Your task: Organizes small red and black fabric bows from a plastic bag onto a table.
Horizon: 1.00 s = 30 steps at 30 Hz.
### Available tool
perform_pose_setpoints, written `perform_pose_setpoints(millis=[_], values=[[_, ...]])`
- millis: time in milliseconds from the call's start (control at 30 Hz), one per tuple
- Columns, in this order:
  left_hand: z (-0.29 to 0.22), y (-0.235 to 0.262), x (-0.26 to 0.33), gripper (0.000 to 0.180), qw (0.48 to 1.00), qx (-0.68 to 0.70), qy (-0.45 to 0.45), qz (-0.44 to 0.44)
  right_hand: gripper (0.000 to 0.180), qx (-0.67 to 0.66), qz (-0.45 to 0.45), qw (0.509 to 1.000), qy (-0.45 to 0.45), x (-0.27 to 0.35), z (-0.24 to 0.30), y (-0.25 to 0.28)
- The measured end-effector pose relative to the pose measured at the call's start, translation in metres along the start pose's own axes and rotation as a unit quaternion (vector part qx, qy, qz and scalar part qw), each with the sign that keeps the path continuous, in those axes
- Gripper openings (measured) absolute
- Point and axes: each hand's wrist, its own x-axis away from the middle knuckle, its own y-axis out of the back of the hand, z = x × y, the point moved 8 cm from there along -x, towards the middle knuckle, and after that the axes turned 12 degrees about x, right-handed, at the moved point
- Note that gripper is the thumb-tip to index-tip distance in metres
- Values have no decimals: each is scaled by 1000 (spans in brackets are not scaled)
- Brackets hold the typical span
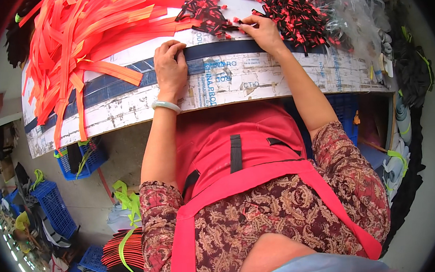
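My left hand [170,70], with a pale bangle [166,107] at its wrist, rests near the front of the table, its fingers curled closed. Whatever may be in those fingers is hidden. Farther right, my right hand [263,34] pinches a small black-and-red tab [240,22] between thumb and forefinger. Just beyond lies a loose pile of similar black-and-red tabs [206,11]. A larger pile of tabs [292,12] spreads to the right of that hand. Long bright orange strips [87,36], like zipper tape, heap up on the left, some hanging over the front edge.
The white-covered table [254,84] has a dark blue band along its front. Clear plastic bags [353,7] lie at the right end. Blue crates [54,207] stand on the floor at left, with neon yellow strips [126,197] nearby. Dark fabric [411,69] hangs beyond the right end.
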Motion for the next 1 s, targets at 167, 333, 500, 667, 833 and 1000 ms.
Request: perform_pose_setpoints(millis=[167,333,500,667,833,1000], values=[[0,-2,-1,11,1000,2,-2,0,20,-227,15,968,-109,0,-30,-2],[3,0,2,12,1000,-10,6,7,20,-240,-33,965,-101,2,-35,9],[0,-2,0,12,1000,-7,-1,7,23,282,-355,883,125,19,-11,84],[2,-1,2,11,1000,-7,3,-3,24,84,-131,985,75,15,9,29],[3,-4,0,13,1000,-3,-2,11,22,143,-93,980,105,22,23,8],[4,-1,2,13,1000,-6,9,4,19,128,-27,989,66,23,-2,29]])
